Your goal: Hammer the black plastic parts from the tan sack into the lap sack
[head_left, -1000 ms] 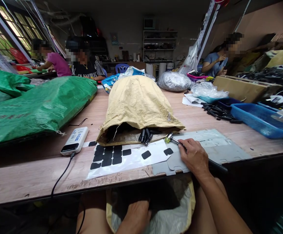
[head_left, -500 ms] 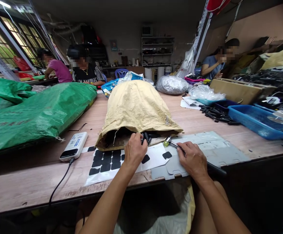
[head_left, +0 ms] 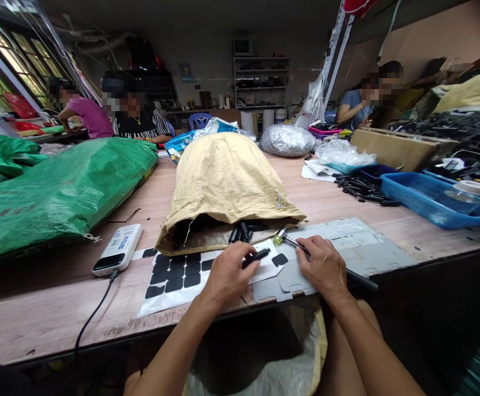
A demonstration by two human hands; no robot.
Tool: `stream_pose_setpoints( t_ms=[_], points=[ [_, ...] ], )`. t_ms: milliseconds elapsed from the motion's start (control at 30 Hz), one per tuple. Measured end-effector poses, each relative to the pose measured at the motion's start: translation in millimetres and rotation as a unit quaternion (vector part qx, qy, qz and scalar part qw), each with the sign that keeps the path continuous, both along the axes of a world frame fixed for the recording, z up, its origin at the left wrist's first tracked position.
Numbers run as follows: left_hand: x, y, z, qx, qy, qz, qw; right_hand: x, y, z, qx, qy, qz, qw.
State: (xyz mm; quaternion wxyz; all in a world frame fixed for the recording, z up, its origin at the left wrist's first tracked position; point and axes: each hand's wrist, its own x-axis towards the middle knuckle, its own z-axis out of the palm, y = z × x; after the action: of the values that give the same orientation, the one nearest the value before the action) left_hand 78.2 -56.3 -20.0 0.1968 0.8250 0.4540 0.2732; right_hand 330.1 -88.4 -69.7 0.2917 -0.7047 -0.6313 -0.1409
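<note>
My left hand [head_left: 229,272] is closed on a short black cylindrical part [head_left: 256,257], held in front of the mouth of a beige woven sack [head_left: 227,181]. More black cylindrical parts [head_left: 242,232] lie in the sack's opening. My right hand [head_left: 322,267] grips a small hammer [head_left: 292,242] by its dark handle; the head has a clear yellow-green face and rests low over the table. Beneath my hands are a white sheet with black rounded-square stickers [head_left: 178,272] and a grey plastic board [head_left: 359,247].
A white power bank [head_left: 118,250] with a cable lies left, beside a large green sack [head_left: 62,192]. At right are a blue tray [head_left: 421,201] and a pile of black parts [head_left: 361,190]. An open sack [head_left: 320,352] hangs below the table edge. Several people sit farther back.
My left hand has drawn back from the sack's mouth toward me, bringing out a black cylindrical part. The right hand keeps its hold on the hammer. The view has shifted slightly.
</note>
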Motion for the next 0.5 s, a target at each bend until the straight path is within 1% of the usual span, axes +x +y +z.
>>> stream_pose_setpoints(
  t_ms=[33, 67, 167, 233, 400, 500],
  points=[
    [2.8, -2.8, -4.0, -0.011, 0.005, -0.032, 0.999, 0.0, 0.0, -0.2, 0.001, 0.004, -0.003, 1.000],
    [5.3, -4.2, -8.4, -0.018, 0.009, -0.049, 0.999, 0.1, -0.1, -0.4, 0.001, 0.007, -0.004, 1.000],
    [9.4, -2.7, -20.2, -0.026, -0.003, -0.050, 0.998, 1.1, -0.3, -1.3, -0.005, 0.008, -0.001, 1.000],
    [9.5, 0.3, -24.9, -0.031, -0.016, -0.051, 0.998, 2.2, 0.2, -1.6, -0.013, 0.001, 0.003, 1.000],
    [6.6, 4.7, -27.6, -0.040, -0.036, -0.059, 0.997, 3.5, 2.1, 3.9, -0.045, -0.035, 0.021, 0.998],
    [5.5, 5.4, -27.4, -0.050, -0.041, -0.059, 0.996, 0.0, -4.0, 15.0, -0.024, -0.007, 0.013, 1.000]
  ],
)
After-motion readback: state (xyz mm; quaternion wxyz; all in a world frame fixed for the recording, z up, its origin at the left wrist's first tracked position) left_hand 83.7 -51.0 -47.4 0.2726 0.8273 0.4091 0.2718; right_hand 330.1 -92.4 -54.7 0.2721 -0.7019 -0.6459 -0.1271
